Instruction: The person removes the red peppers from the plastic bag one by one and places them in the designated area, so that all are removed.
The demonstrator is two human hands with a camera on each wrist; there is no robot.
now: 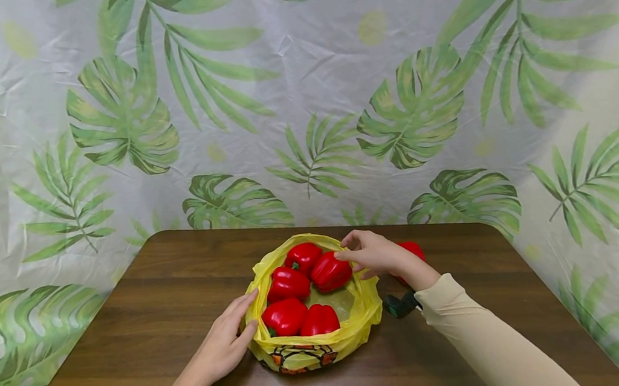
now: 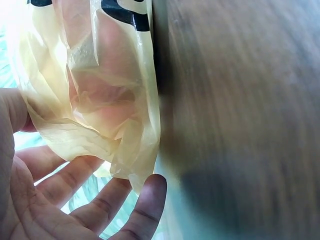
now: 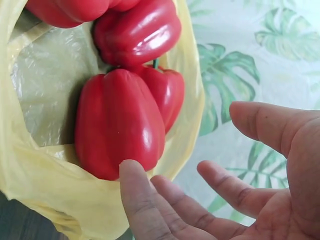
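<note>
A leaf-print curtain (image 1: 302, 96) backs a dark wooden table (image 1: 134, 328). On it sits a yellow bag (image 1: 365, 310) of red peppers (image 1: 292, 315). The left hand (image 1: 220, 348) rests flat-fingered against its side; the right hand (image 1: 371, 253), fingers loosely spread, touches one pepper.

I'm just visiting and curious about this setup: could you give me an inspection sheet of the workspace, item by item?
Surface: dark brown wooden table, bare around the bag.
Job's things: open yellow plastic bag holding five red bell peppers; a sixth red pepper lies on the table behind the right wrist.
Clutter: nothing seen.
Hands: left hand rests open against the bag's left side; right hand is at the bag's far rim, fingers relaxed, touching a pepper inside.
Cables: nothing seen; a black wrist strap on each arm.
Surroundings: leaf-print sheet behind the table.
</note>
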